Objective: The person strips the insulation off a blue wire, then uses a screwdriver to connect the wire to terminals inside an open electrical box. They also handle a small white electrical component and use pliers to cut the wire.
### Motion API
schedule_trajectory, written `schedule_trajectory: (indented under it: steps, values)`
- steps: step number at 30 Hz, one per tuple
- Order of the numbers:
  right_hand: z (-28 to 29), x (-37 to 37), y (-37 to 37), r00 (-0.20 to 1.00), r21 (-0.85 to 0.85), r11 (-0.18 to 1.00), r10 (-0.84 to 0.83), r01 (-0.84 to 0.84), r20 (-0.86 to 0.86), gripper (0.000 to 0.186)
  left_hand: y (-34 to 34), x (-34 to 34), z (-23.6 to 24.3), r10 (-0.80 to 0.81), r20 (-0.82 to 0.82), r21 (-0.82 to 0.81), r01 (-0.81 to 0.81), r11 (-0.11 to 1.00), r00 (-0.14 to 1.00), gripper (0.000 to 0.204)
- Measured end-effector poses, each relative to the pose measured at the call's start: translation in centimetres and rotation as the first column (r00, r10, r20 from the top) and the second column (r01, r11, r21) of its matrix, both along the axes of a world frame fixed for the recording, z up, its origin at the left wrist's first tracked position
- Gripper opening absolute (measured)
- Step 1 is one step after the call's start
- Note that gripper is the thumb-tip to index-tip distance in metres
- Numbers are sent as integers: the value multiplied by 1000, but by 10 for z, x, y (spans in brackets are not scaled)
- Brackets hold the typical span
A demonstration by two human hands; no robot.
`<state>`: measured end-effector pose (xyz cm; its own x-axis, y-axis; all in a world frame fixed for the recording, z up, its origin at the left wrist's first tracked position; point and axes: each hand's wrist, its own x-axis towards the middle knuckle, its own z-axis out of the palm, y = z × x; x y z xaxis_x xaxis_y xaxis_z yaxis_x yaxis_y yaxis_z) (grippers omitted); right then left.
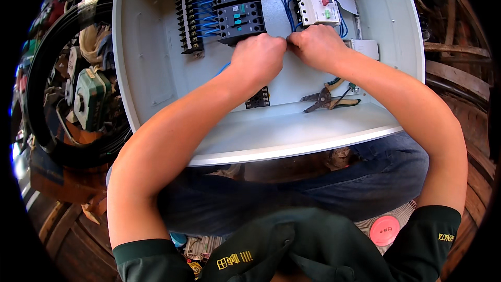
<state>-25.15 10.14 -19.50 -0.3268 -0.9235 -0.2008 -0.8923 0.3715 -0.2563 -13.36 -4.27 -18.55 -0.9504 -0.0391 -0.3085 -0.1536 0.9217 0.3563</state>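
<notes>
Both of my hands work inside a pale grey metal electrical enclosure (151, 68). My left hand (259, 56) is closed just below a black contactor (240, 19), fingers curled tight. Knuckles nearly touching it, my right hand (317, 47) is closed in a pinch below the white motor circuit breakers (315, 8) with red and green buttons. Whatever the fingers hold is hidden. Blue wires (206, 15) join the contactors to a black terminal strip (188, 23). More blue wires (284, 0) run beside the breakers. A bit of blue wire (224, 68) shows beside my left forearm.
Wire strippers (324, 97) lie on the enclosure floor below my right forearm. A black terminal block (258, 98) sits partly behind my left forearm. Outside at left are a black coil (37, 73) and a green box (92, 96). Wooden pieces (459, 75) lie at right.
</notes>
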Motion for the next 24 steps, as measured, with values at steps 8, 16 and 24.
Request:
schedule_trajectory:
  steps: [8, 16, 24]
  values:
    - [-4, -6, 7, 974, 26, 978, 211, -209, -86, 8, -36, -60, 79, -156, -230, -175, 117, 978, 961, 14]
    - [2, -4, 5, 894, -33, 906, 410, -422, -180, 7, -66, -190, 12, -163, -12, -334, 150, 931, 987, 25]
    - [-5, 6, -1, 922, -138, 924, 325, -358, -212, 9, -86, -229, -18, -74, 281, -310, 163, 937, 957, 24]
